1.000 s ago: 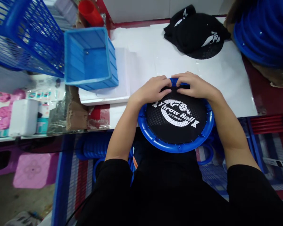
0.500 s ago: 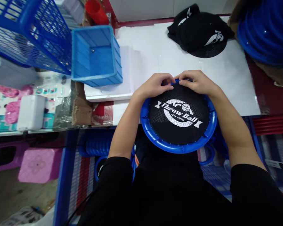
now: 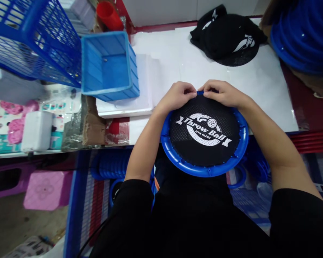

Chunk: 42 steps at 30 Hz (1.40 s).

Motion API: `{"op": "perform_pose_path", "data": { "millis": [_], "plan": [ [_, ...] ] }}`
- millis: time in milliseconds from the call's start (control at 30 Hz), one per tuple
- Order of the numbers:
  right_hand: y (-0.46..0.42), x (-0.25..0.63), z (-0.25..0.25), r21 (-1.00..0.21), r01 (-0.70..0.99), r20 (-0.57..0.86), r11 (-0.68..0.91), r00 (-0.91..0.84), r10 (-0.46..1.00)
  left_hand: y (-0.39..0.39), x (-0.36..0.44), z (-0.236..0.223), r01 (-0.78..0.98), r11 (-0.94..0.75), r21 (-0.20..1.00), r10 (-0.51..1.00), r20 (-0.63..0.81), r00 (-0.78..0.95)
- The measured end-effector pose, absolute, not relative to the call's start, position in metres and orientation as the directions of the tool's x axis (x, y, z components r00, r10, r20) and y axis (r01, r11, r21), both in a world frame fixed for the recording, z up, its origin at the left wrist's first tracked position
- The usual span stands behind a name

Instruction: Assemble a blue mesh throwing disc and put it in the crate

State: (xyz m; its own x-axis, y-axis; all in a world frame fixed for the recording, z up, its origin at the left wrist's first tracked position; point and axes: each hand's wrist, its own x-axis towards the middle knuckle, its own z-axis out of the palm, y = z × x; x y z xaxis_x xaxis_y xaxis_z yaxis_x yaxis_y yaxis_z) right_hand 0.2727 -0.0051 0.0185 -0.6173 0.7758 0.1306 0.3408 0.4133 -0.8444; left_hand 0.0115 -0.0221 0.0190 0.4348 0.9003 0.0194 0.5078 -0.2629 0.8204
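A round blue plastic hoop [image 3: 177, 157] with a black mesh net [image 3: 204, 143] printed "Throw Ball" rests against the table's near edge in front of me. My left hand [image 3: 177, 96] and my right hand [image 3: 223, 94] meet at the hoop's far rim. The fingertips of both pinch the net's edge there and hide that part of the rim. A pile of black mesh nets [image 3: 226, 36] lies at the back of the white table top [image 3: 258, 86].
A blue plastic box [image 3: 107, 68] stands at the left, with a blue lattice basket [image 3: 29, 39] beside it. Stacked blue hoops [image 3: 304, 36] sit at the back right. More blue hoops [image 3: 110, 166] lie under the table, and a pink stool [image 3: 47, 190] stands on the floor.
Both hands have drawn together from flat on the net to a pinch at the far rim. The view has shifted slightly.
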Motion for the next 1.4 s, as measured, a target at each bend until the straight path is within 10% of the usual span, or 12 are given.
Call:
{"op": "perform_pose_path", "data": {
  "millis": [433,933,1400],
  "plan": [
    [0.03,0.273,0.021,-0.774,0.369,0.019,0.514,-0.798,0.602,-0.02,0.01,0.023,0.54,-0.295,0.788,0.888,0.017,0.46],
    [0.005,0.28,0.028,-0.841,0.382,0.092,0.382,-0.596,0.798,-0.035,0.0,0.032,0.583,-0.504,0.637,0.843,0.216,0.493],
    [0.011,0.288,0.024,-0.785,0.375,0.13,0.493,-0.679,0.722,-0.038,-0.012,0.042,0.622,-0.455,0.637,0.845,0.088,0.528]
  ]
}}
